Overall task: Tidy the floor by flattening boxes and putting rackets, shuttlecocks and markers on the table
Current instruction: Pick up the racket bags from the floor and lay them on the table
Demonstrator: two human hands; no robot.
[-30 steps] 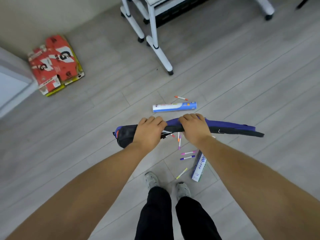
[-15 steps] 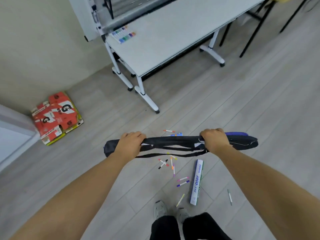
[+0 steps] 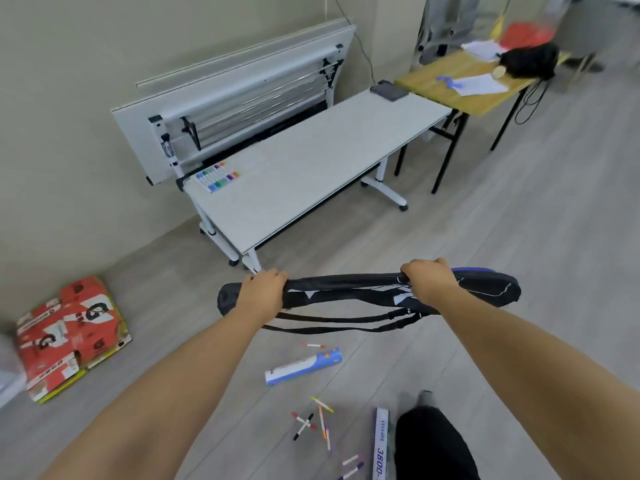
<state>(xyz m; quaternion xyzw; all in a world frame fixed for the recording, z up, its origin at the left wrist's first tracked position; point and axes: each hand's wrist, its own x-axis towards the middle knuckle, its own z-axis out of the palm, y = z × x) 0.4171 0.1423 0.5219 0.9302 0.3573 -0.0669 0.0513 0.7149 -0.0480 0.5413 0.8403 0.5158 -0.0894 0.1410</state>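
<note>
A long black and blue racket bag (image 3: 349,292) hangs level in the air in front of me, its straps drooping below. My left hand (image 3: 261,292) grips its left end and my right hand (image 3: 429,282) grips it right of the middle. The white table (image 3: 311,168) stands just beyond, with a marker set (image 3: 216,176) on its left end. On the floor below lie a blue and white shuttlecock tube (image 3: 303,367), a second tube (image 3: 380,445) and several loose markers (image 3: 318,424).
Flattened red boxes (image 3: 69,334) lie on the floor at the left by the wall. A folded white table (image 3: 235,98) leans behind the white one. A wooden table (image 3: 467,81) with papers and a black bag stands at the back right.
I have lifted the racket bag from near the floor and raised my view toward the white table. The bag now hangs closer to the table's near end.
</note>
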